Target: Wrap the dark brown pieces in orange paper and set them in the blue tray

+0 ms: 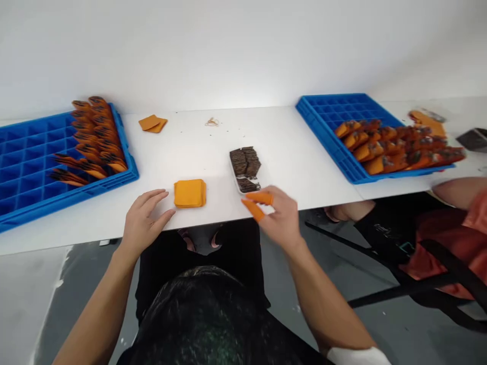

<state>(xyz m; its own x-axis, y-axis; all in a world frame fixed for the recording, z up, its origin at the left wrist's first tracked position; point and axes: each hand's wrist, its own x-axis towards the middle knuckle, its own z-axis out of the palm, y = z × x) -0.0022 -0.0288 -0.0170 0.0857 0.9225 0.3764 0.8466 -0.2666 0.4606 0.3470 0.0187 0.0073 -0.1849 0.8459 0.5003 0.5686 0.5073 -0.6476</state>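
My left hand (143, 220) is at the table's front edge, its fingers spread and holding nothing. Just right of its fingertips is a neat stack of orange square pieces (189, 193). Orange finger covers sit on the thumb and index finger of my right hand (276, 215). Those two tips are pinched nearly together at the near end of a small white tray (242, 191); whether a small piece is between them I cannot make out. Thin dark brown pieces (245, 162) fill the tray in packed rows, with looser ones at its near end.
Blue divided crates stand left (131, 170) and right (323, 137), both partly filled with orange-and-dark bundles. Two orange squares (152, 123) and some rubber bands (212, 122) lie toward the wall. A co-worker (449, 238) sits at the right.
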